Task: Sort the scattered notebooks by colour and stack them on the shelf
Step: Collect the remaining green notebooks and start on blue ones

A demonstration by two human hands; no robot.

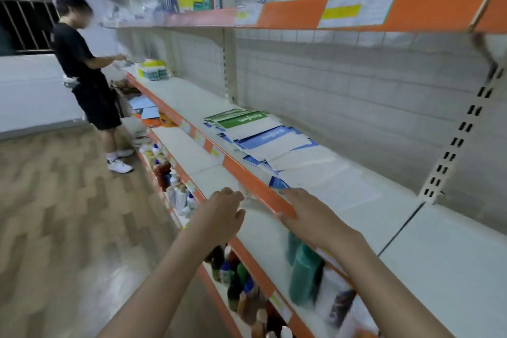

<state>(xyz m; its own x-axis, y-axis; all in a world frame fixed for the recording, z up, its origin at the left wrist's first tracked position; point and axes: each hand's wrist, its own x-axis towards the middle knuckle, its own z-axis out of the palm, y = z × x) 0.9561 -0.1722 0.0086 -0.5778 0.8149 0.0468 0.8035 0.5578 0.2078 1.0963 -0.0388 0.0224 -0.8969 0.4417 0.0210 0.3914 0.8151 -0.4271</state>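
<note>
Left hand [223, 210]: mine, fingers loosely curled, holding nothing, hovering just below the shelf [356, 181] lip.
Green notebooks [238, 118]: on the shelf, far end of the spread, fanned.
Blue notebooks [270, 143]: just right of the green, overlapping loosely; one stray blue corner at the shelf lip.
Right hand [310, 217]: mine, fingers straight, resting on the shelf lip, tips touching that stray corner.
Step, as I judge: sorting barely begun. Next: draw the stray blue in, square it onto its pile.
Unclear: motion blur throughout; notebook count; lower-shelf bottles [301, 274] smeared.
</note>
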